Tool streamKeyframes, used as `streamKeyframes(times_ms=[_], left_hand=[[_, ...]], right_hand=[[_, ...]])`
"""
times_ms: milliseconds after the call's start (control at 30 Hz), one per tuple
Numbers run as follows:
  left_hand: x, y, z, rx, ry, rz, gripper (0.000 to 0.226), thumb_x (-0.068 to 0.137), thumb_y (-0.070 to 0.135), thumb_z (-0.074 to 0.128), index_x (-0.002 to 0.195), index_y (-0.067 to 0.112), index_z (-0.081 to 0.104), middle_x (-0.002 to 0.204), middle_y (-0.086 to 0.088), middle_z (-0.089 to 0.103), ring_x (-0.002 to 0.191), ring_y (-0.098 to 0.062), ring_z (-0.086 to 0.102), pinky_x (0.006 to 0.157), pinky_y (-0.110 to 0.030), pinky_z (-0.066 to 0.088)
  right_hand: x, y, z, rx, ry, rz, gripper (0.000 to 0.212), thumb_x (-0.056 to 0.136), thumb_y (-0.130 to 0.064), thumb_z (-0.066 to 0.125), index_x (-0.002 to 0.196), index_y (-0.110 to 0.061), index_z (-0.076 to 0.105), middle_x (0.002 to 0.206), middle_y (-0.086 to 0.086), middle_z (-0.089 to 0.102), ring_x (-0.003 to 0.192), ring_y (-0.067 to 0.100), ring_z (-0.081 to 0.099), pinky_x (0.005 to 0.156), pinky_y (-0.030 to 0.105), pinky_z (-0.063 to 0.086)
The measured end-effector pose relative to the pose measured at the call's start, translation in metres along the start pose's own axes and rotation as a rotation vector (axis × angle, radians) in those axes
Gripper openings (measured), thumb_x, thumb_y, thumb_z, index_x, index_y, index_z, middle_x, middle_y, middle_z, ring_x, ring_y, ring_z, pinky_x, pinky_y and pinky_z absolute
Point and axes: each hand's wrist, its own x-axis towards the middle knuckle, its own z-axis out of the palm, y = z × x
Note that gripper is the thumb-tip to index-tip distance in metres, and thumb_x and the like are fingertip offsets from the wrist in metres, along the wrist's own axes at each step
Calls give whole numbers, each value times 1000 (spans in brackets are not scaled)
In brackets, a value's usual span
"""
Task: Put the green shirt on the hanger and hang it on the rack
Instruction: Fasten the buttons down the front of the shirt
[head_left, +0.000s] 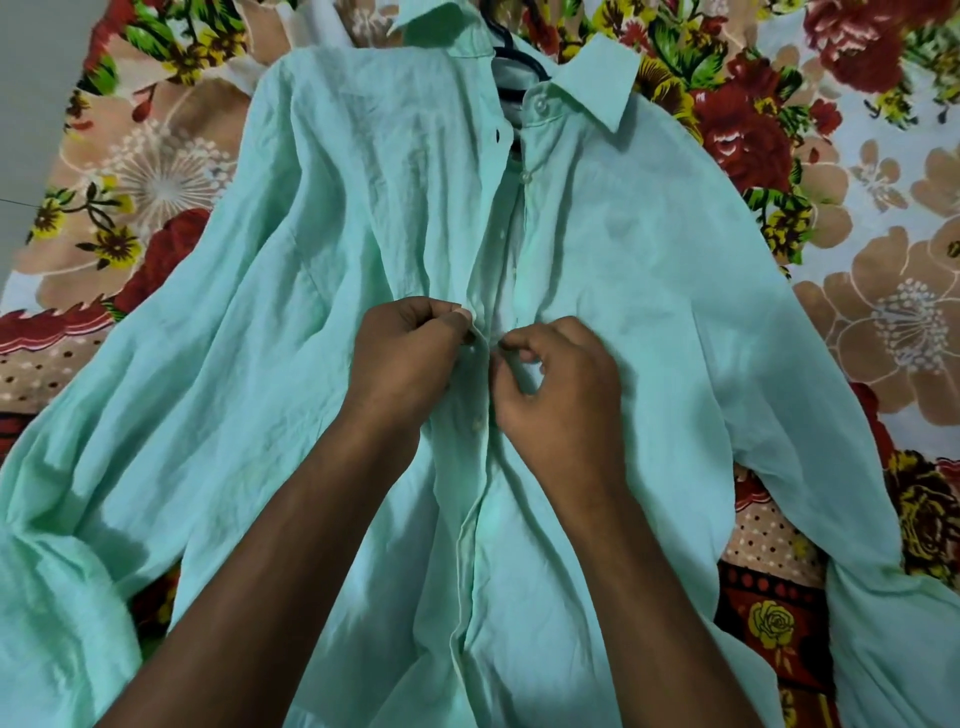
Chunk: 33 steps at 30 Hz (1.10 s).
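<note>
The shirt (322, 270) is spread front-up across a floral sheet (878, 218), collar at the far end, sleeves thrown out to the left and right. A dark hanger (511, 54) is seen inside the open neck, between the two collar points; only its upper curve shows, the rest being covered by cloth. The placket is parted from the collar down to the middle of the shirt, where both hands meet.

The left hand (402, 361) is curled narrow, thumb and forefinger pinched on the left edge of the placket. The right hand (558, 387) is likewise closed to a pinch — its fingertips (511, 345) are pressed on the right edge, just beside the left hand's. A small pale button (475, 425) is visible on the closed placket just nearer than the hands, and two more are seen on the right front near the collar.

No label, brand or writing can be read on shirt or sheet.
</note>
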Motion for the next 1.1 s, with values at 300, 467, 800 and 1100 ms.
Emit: streamKeyframes(times_ms=[300,467,800,1100], left_hand=[[-4,4,-2,-62,-16,-18,23,91,9,63,68,9,68,69,-6,65,57,-9,56,52,-18,48],[-5,5,-2,-74,-24,-21,20,93,11,66,74,11,73,67,-1,65,56,-6,58,53,-17,49],[-9,-2,-4,-101,-106,53,15,97,9,66,88,9,79,71,1,72,64,-7,64,65,-18,54],[-3,1,-8,-62,-146,129,7,89,13,78,91,7,82,80,-12,79,70,-14,70,70,-20,58]], right_hand=[[2,-6,6,-19,34,94,3,87,-24,72,86,-22,74,80,-6,65,79,16,63,72,39,54],[11,-11,6,78,101,160,5,85,-20,73,81,-22,74,78,-7,67,77,9,63,72,26,52],[15,-18,0,584,44,455,16,87,-20,80,77,-31,77,80,-11,78,82,10,74,85,35,61],[13,-14,-10,724,-29,445,15,92,-10,74,86,-23,79,85,-9,80,85,3,75,78,15,55]])
